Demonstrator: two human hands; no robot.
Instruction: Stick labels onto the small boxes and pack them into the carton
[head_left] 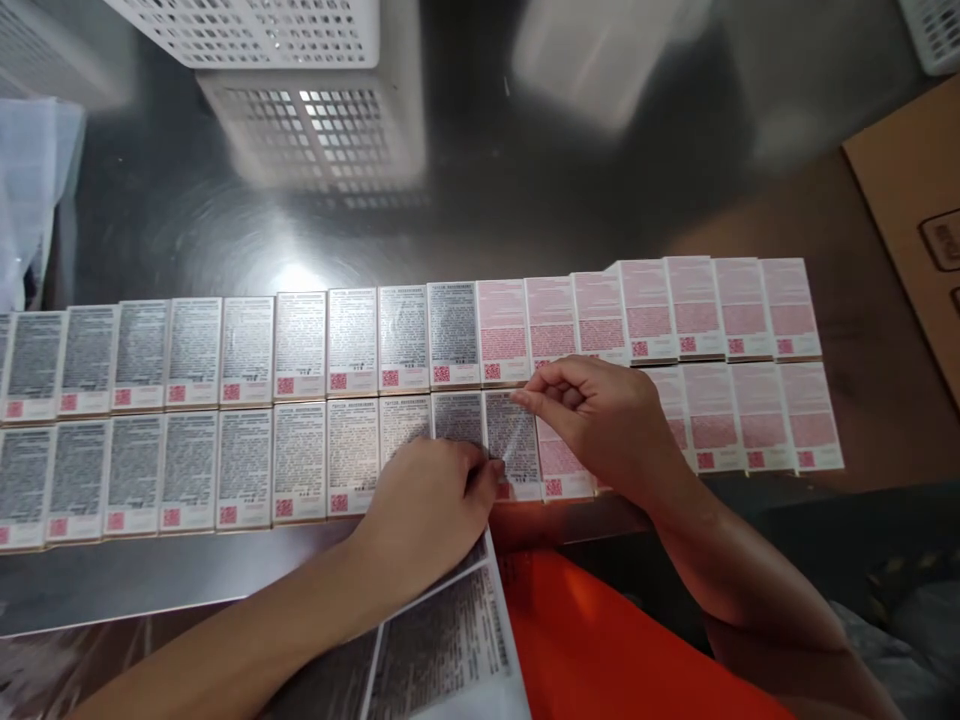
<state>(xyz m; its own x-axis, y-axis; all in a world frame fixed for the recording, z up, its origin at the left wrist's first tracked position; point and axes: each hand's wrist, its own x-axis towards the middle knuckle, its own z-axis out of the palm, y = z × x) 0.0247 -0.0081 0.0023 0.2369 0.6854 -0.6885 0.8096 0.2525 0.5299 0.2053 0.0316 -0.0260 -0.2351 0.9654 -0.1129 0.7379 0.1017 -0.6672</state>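
Two rows of small flat boxes lie side by side; the left ones carry clear labels with dense black print, such as this labelled box (pixel 301 460), and the right ones show bare pink faces, such as this pink box (pixel 810 415). My right hand (pixel 611 415) is closed, thumb and forefinger pinching the top of a clear label (pixel 514 440) over a lower-row box. Down at the label's lower left, my left hand (pixel 427 500) is closed with thumb against finger. Its curled fingers are partly hidden. Below it hangs a sheet of black-printed labels (pixel 450 640), partly covered by my wrist.
A white perforated basket (pixel 262 30) stands at the top left of the shiny metal table (pixel 465 200), with another basket (pixel 937 35) at the top right corner. Brown cardboard (pixel 911 190) lies at the right. A translucent plastic bag (pixel 34 180) sits at the left edge.
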